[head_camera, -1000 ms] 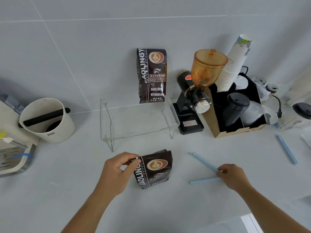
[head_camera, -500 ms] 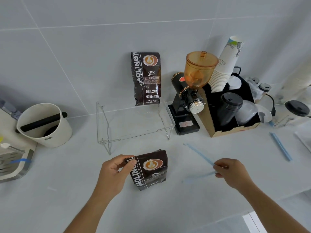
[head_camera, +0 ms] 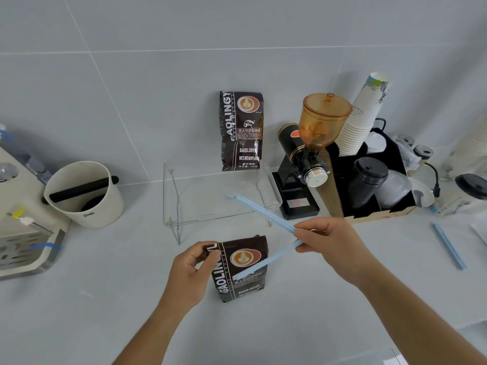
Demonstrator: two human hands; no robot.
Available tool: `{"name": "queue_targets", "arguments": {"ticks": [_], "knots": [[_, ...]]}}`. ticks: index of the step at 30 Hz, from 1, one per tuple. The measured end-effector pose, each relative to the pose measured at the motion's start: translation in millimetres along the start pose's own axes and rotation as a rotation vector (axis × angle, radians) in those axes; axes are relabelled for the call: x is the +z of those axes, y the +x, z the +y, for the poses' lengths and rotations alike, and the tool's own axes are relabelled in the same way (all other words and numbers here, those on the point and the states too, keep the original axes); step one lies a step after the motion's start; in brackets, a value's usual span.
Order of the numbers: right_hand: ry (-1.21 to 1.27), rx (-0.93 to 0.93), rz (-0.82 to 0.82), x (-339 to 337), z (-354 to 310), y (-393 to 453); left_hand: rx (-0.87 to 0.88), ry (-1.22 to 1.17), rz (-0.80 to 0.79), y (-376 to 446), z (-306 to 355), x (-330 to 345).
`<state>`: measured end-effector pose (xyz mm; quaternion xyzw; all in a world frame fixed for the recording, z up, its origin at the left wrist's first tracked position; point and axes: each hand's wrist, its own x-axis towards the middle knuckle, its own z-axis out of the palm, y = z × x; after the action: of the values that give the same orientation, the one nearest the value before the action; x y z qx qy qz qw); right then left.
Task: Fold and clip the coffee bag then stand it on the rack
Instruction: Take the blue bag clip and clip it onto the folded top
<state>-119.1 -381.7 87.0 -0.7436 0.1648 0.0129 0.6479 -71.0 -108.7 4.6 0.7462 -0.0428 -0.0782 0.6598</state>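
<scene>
The left hand [head_camera: 193, 272] grips the folded top left corner of the coffee bag [head_camera: 241, 268], which stands upright on the counter [head_camera: 105, 312] at about 6 o'clock from the clear rack [head_camera: 210, 204]; the fingers hide the end of the vertical lettering, so only "GAOLING" reads in full, with "BAKED.COFFEE" and part of "NET.WEIGHT" lower down. The right hand [head_camera: 326, 242] pinches the hinge end of a pale blue bag clip [head_camera: 266, 264], spread open in a V: one arm reaches toward 10 o'clock over the rack's front edge, the other slants toward 8 o'clock across the bag's face, covering part of the small printed line under the cup logo. Whether that lower arm touches the bag cannot be told. A second bag [head_camera: 241, 130] stands at the rack's back right, against the wall, marked "GAOLINGY", "BAKED.COFFEE" and "NET.WEIGHT:454g", with Chinese text too small to read surely. At 3 o'clock from the rack is a black grinder [head_camera: 303, 164] with an amber hopper, then a cardboard box [head_camera: 369, 217] holding stacked paper cups [head_camera: 363, 119] and a black tumbler [head_camera: 369, 180]; what lies deeper in the box is dark and unclear. Another blue clip [head_camera: 448, 246] lies on the counter far right. At 9 o'clock is a white knock box [head_camera: 87, 196] bearing a small word too blurred to read, and a machine [head_camera: 23, 233] cut off by the left edge.
</scene>
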Motion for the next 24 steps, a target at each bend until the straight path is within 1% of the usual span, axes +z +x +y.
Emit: {"name": "queue_targets", "arguments": {"ticks": [6,9,13,16,24], "knots": [[-0.135,0.005,-0.093,36.6,-15.6,12.9,-0.007,-0.048,-0.008,2.2,-0.5,0.8],[-0.197,0.005,-0.105,41.2,-14.9,15.7,-0.032,-0.116,-0.002,4.1,-1.2,2.1],[-0.244,0.015,-0.152,39.0,-14.6,20.1,-0.029,-0.095,0.013,8.1,-3.1,3.6],[-0.261,0.026,-0.208,37.5,-14.1,23.1,-0.041,-0.096,0.017,10.4,-4.4,4.9],[-0.21,0.054,-0.281,36.0,-11.8,30.9,-0.044,-0.168,0.027,15.4,-9.2,5.4]]}}
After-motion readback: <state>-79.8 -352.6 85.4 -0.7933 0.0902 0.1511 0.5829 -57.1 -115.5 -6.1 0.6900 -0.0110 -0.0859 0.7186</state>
